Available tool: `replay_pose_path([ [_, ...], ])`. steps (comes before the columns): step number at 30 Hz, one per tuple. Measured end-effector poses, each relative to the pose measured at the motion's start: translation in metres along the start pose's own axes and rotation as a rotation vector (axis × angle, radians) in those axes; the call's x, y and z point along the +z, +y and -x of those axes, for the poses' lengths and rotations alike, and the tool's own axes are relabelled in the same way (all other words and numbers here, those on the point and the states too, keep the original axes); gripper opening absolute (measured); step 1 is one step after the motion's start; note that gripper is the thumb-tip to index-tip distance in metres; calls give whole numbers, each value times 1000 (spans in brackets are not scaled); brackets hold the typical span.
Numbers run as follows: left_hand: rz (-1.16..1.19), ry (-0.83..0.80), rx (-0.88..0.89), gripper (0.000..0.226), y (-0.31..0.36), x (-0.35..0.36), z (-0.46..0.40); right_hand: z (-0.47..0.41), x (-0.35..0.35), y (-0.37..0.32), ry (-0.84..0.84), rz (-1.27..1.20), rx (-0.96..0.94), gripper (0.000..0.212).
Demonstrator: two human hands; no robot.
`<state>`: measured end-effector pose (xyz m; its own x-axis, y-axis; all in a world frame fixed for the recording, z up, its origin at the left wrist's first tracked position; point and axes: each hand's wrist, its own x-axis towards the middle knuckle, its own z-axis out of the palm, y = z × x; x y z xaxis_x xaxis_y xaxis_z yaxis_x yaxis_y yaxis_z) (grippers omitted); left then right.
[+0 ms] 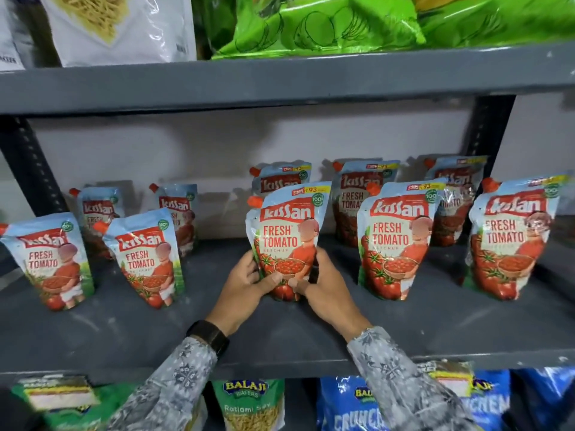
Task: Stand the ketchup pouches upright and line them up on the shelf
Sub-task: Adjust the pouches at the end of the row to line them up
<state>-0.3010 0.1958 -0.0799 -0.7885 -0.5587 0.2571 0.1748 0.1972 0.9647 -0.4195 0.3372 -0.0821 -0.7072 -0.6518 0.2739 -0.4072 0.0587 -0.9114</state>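
On middle grey shelf, ten-ish ketchup pouches upright in 2 rows, front & back. Center front pouch gripped low w/ both hands, left hand & right hand wrapped round its base.

10 red-and-blue ketchup pouches stand upright on the grey shelf.
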Motion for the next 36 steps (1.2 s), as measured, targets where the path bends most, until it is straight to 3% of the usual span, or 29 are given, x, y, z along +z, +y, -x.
replay_pose_path([
  [6,-70,66,-41,63,5,-10,11,19,-6,1,135,22,55,71],
  [10,-185,47,-37,63,7,-41,35,40,7,-5,248,20,37,30],
  [14,-217,134,28,35,6,-97,65,45,60,-29,87,-40,-6,25],
  [17,-257,397,78,20,1,-149,83,34,114,-49,-63,-56,-5,28],
  [20,-301,574,56,36,-3,-201,90,17,173,-69,-133,-13,18,51],
  [23,-238,435,-42,67,2,-227,76,1,204,-81,-106,52,-8,76],
  [25,-182,260,-77,84,11,-236,64,-6,215,-83,-75,56,-40,74],
  [29,-145,-14,-85,67,20,-249,46,-15,236,-81,-6,56,-19,50],
  [33,-246,5,-70,47,17,-267,36,-18,258,-81,-6,47,-6,42],
  [36,-259,-11,-63,45,12,-279,35,-19,269,-78,36,30,-5,42],
])
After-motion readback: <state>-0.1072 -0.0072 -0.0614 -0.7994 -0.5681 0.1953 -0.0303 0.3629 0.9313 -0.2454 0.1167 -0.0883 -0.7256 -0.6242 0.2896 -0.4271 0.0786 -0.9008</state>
